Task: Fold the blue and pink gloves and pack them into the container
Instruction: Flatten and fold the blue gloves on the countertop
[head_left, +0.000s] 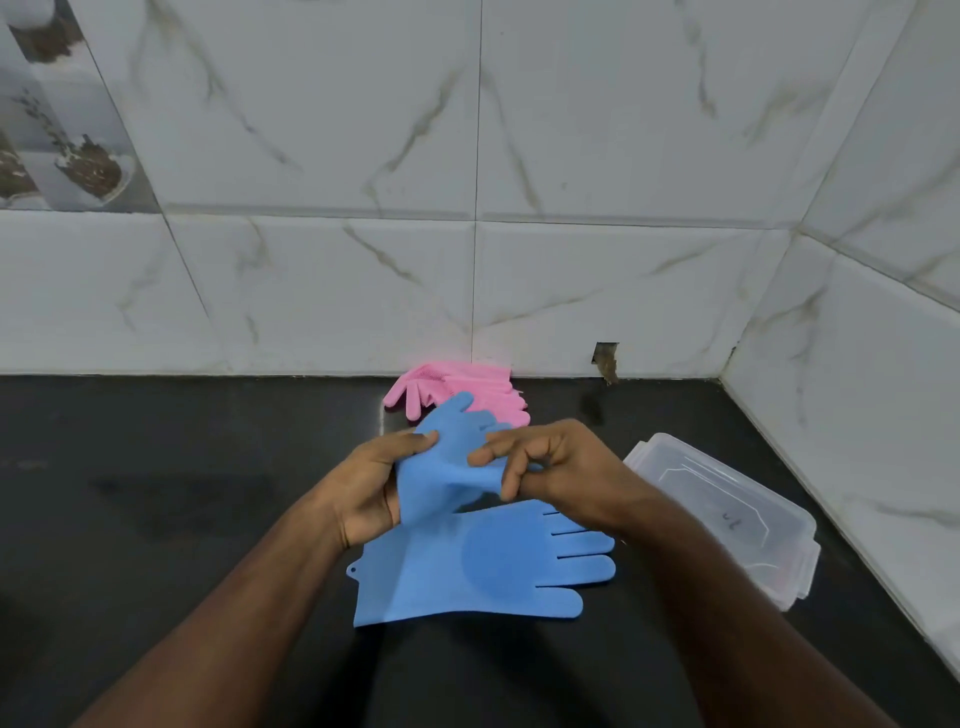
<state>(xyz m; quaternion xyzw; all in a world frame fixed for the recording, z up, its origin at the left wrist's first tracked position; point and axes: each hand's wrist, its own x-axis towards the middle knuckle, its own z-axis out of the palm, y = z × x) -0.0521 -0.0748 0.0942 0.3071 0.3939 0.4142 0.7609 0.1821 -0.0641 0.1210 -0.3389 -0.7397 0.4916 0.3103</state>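
Note:
One blue glove (483, 566) lies flat on the black counter (182, 519), fingers pointing right. A second blue glove (441, 457) is held up above it between both hands. My left hand (374, 488) grips its left side with the thumb on top. My right hand (550, 462) pinches its right side with curled fingers. The pink gloves (457, 389) lie in a pile behind, against the wall. A clear plastic container (727, 514) sits on the counter to the right.
White marble-patterned tiled walls (571, 260) close off the back and right of the counter, meeting in a corner at the far right. A small hole in the tile (605, 358) is at the base of the back wall.

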